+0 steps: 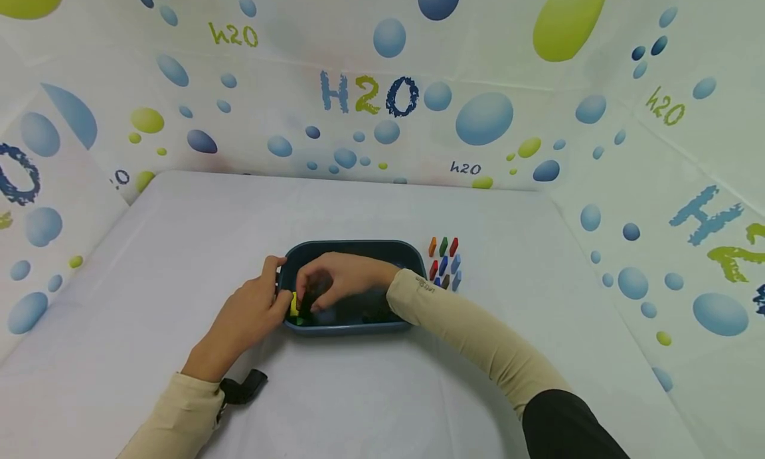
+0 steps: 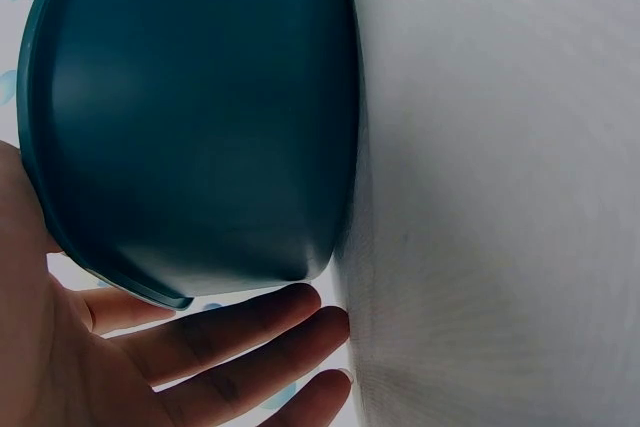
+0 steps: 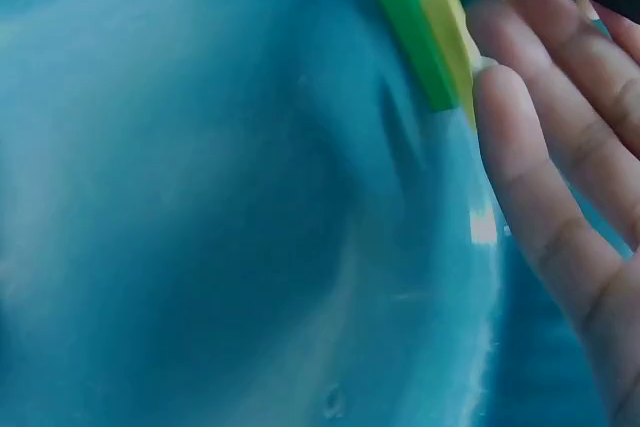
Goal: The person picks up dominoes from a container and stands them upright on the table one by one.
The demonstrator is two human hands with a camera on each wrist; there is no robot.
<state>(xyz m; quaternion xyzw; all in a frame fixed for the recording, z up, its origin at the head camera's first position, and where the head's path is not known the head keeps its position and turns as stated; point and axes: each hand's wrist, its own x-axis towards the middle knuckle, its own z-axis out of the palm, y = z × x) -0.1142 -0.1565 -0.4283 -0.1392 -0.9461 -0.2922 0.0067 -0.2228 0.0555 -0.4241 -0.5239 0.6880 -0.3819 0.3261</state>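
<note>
— What's the setting looking like?

— A white table [image 1: 179,246] is standing inside a tent of cloth printed with blue and green bubbles and "H2O" lettering [image 1: 367,93].

— And the fingers?

— The right hand [image 1: 340,281] is reaching down into a dark teal tub [image 1: 358,248]; its fingers [image 3: 540,177] are lying straight and close together, their tips touching a yellow block [image 3: 450,32] that is lying against a green block [image 3: 412,32]. Something dark is crossing above the fingertips — whether it is being pinched, I cannot tell.

— The other hand?

— The left hand [image 1: 254,309] is pressing against the tub's left outer wall, fingers [image 2: 240,332] extended and slightly spread below the rim.

— Where are those blocks sitting?

— Inside the tub, at its left end. Just beside the tub's right end, rows of coloured blocks [image 1: 445,263] are lying on the table, and a black wrist strap [image 1: 242,387] is showing by the left sleeve.
</note>
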